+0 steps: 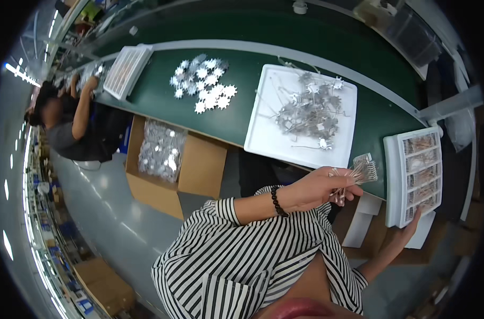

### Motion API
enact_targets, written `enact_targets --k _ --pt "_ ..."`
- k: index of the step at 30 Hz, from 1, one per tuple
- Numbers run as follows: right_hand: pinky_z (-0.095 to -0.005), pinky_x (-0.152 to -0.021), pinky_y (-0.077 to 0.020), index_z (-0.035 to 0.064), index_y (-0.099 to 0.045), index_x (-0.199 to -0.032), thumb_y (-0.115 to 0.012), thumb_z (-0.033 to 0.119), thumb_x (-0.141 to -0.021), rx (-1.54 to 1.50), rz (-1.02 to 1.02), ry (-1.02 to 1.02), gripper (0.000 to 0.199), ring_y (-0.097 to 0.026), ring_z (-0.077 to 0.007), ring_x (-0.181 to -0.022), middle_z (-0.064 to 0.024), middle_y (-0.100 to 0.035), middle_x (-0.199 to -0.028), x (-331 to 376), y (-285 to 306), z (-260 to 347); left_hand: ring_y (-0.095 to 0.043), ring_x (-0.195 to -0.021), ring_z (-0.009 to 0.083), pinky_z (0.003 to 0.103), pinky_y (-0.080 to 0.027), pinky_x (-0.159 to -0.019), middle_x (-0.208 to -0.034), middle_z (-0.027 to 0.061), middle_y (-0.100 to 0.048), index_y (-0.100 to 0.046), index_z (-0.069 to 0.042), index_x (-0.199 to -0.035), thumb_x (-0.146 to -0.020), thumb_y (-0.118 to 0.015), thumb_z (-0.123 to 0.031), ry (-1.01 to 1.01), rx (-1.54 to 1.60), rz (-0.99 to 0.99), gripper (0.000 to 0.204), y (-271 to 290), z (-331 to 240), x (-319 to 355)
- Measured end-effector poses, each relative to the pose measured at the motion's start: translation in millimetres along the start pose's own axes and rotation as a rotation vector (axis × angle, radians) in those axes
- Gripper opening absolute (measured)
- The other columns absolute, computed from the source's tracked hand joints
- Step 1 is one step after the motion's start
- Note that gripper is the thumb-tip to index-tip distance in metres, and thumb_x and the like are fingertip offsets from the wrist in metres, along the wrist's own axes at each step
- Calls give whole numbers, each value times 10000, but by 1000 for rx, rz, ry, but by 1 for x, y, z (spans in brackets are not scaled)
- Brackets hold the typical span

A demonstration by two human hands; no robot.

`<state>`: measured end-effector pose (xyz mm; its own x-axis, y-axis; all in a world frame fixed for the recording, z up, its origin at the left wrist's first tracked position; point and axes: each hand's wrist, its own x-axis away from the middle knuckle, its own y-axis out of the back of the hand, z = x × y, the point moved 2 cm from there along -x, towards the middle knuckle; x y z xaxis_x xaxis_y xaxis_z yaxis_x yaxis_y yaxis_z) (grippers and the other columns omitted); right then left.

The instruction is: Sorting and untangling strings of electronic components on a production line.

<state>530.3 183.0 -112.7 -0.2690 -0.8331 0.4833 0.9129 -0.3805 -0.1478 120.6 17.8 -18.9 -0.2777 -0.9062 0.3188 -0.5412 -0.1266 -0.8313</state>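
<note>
Left hand (320, 188) closed on wired parts (365, 168), lower right; splayed leads (339, 193) could snag. Right hand (409, 228) at rack (393, 181), grip unclear.

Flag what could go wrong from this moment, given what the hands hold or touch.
1. The bunch of thin-wired parts in the left grip is at the near edge of the bench; any that slip might drop off.
2. The divided tray, with the right grip at its near end, seems to overhang that edge; a knock could tip it.
3. Crossing wires in the square tray may snag.
</note>
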Motion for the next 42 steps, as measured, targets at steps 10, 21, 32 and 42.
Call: enact_targets --k 10,21,32,42 --pt "-351 -937 -545 -6 -540 -1408 -642 289 -968 -187 53 156 539 -668 -274 -1105 -184 -659 -1300 15 -5 12 -638 -828 136 219 -505 -710 -1017 148 -725 -510 57 -1433 -1037 -577 -165 -5 -69 -6 458 13 4 9" --pt "-288 -703 -562 -62 -652 -1170 -645 428 -951 -1 -213 428 537 -697 -207 -815 -141 -717 -1012 -70 13 54 -640 -806 120 204 -494 -724 -950 119 -730 -555 75 -1383 -1039 -561 -166 -124 -340 -143 420 13 -4 -11" --pt "-325 -837 -512 32 -688 -1214 -582 238 -1014 881 -237 832 306 -626 -203 -941 -117 -708 -1075 57 -93 32 -596 -804 97 209 -472 -747 -964 84 -746 -637 47 -1316 -1037 -545 -159 -268 -883 -298 358 43 13 -10" --pt "-228 -770 -536 -28 -683 -1153 -689 67 -921 266 794 420 250 -633 -117 -829 -92 -715 -988 147 -240 -15 -618 -830 111 201 -472 -760 -1006 107 -750 -591 53 -1369 -1043 -508 -126 -371 -658 -174 381 25 -15 -11"
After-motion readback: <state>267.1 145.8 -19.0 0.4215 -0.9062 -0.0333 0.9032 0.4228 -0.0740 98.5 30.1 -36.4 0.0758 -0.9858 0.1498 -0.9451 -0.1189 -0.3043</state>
